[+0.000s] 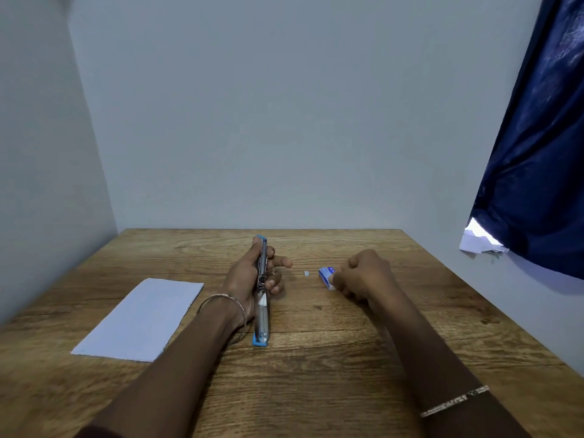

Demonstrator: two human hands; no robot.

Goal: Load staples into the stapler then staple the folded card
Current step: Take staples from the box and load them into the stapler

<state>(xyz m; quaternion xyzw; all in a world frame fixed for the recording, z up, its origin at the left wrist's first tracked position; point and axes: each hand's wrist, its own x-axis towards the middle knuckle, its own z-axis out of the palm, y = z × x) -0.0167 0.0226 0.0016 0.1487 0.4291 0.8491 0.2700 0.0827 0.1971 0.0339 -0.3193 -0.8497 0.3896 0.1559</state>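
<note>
The stapler point(261, 289) was held in the left hand point(249, 279) at the middle of the wooden counter point(316, 358). It was swung fully open into one long line, one blue end pointing toward the wall and the other toward the person, near the wrist. The left fingers point(279, 262) were wrapped round the metal body, with the index finger extended and clear of it. Whether the staple channel held any staples could not be determined from this view.

The right hand point(363, 275) rested on the counter well to the right of the stapler. Its fingers were curled and pressed onto the small blue and white staple box point(326, 275), pinching the near end of it. Whether the box was open, or whether a strip had been drawn out, could not be seen. A small white piece point(306, 273) lay on the counter between the two hands, touching neither; what it was could not be made out.

The folded card point(140, 319) lay flat at the left of the counter, apart from both hands, with no staple visible in it.

Assessment: the task stood at an early stage. The stapler was open and ready for loading, and the staples were apparently being fetched from the box. Remaining, on this evidence: seat a strip in the channel, close the stapler, bring it to the card and press.
</note>
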